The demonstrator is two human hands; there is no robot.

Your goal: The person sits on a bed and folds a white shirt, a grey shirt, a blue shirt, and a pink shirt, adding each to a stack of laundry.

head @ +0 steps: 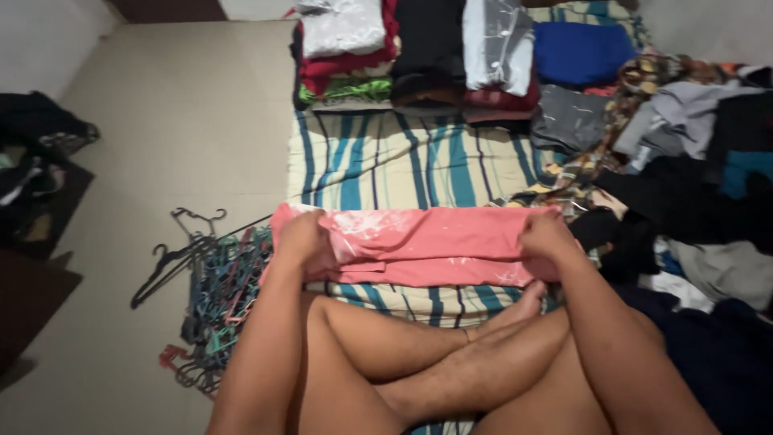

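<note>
A pink garment (427, 242) with pale markings lies folded into a long band across a striped blue-and-cream sheet (403, 157). My left hand (304, 240) grips its left end and my right hand (546, 235) grips its right end. My crossed bare legs (435, 358) lie just below the garment.
Several stacks of folded clothes (419, 52) line the far edge of the sheet. A loose heap of unfolded clothes (684, 153) fills the right side. A tangle of clothes hangers (211, 282) lies on the beige floor (177, 121) at left. Dark items (36, 153) sit at the far left.
</note>
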